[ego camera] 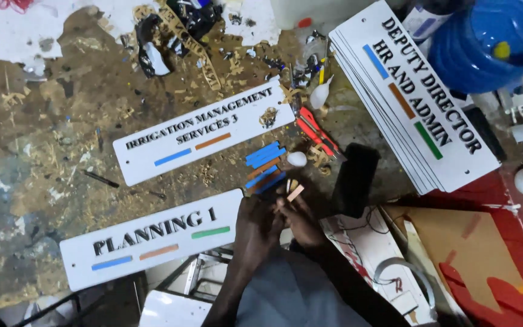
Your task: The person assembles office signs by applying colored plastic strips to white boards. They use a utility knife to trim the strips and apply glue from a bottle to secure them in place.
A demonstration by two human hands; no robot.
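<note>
My left hand (255, 229) and my right hand (302, 219) meet near the bench's front edge. Together they pinch a small pale orange strip (295, 193) between the fingertips. Just beyond the fingers lies a loose pile of blue and orange strips (264, 162) and a few red strips (316, 130). A white sign plate (152, 241) with black letters and blue, orange and green bars lies left of my left hand. A second white sign plate (204, 134) with a blue and an orange bar lies farther back.
A stack of white sign plates (416, 100) sits at the right, under a large blue water bottle (491, 42). A black block (355, 178) stands beside my right hand. White glue bottles (321, 94) and scraps litter the worn bench (43, 163). Orange board pieces (473, 254) lie lower right.
</note>
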